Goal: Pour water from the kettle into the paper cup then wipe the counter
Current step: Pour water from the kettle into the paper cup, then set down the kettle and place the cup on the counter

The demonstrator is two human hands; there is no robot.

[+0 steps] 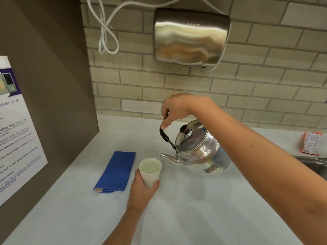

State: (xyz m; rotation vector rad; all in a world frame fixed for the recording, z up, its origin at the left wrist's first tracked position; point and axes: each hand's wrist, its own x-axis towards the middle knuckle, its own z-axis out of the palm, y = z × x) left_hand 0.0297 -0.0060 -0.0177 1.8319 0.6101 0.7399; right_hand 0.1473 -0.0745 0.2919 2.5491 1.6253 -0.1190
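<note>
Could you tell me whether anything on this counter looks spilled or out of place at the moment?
Nothing stands out: no spill shows on the counter, the blue cloth lies folded, and the kettle spout sits at the paper cup rim.

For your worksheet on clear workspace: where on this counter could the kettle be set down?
Bare counter lies in front of the kettle, between the left hand holding the paper cup and the sink edge. It is crowded at left, where the blue cloth lies beside the cup.
</note>
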